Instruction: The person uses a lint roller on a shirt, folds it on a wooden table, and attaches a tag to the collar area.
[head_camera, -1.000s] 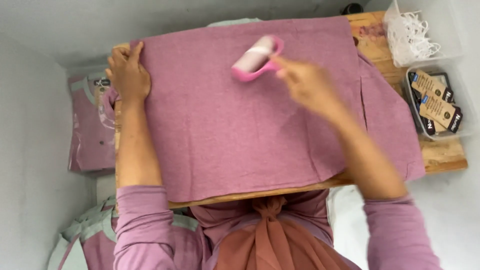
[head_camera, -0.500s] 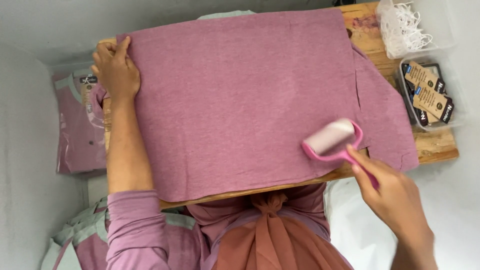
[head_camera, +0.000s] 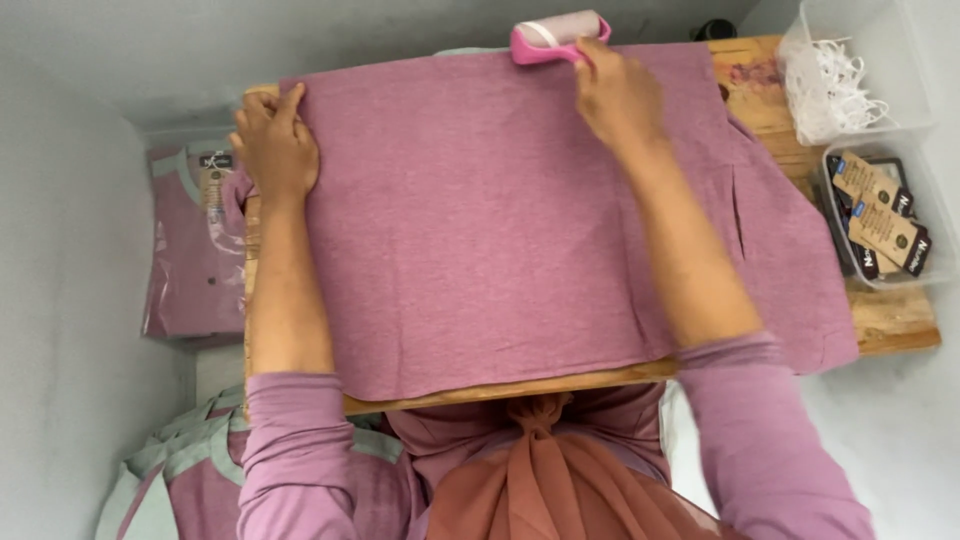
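Head view: I see the lint roller (head_camera: 558, 36) at the far edge of the mauve garment (head_camera: 500, 210) spread over the wooden table (head_camera: 890, 320), just beyond my right hand (head_camera: 615, 95), whose fingers close around its pink handle, mostly hiding it. My left hand (head_camera: 275, 145) lies flat, fingers spread, pinning the garment's far-left corner, arm outstretched.

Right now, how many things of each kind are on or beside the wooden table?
Mauve garment spread on the table: 1
Pink lint roller: 1
Clear plastic bins: 2
Bagged folded garment: 1
Total: 5
The right hand holds the roller; the left hand presses the garment's corner.
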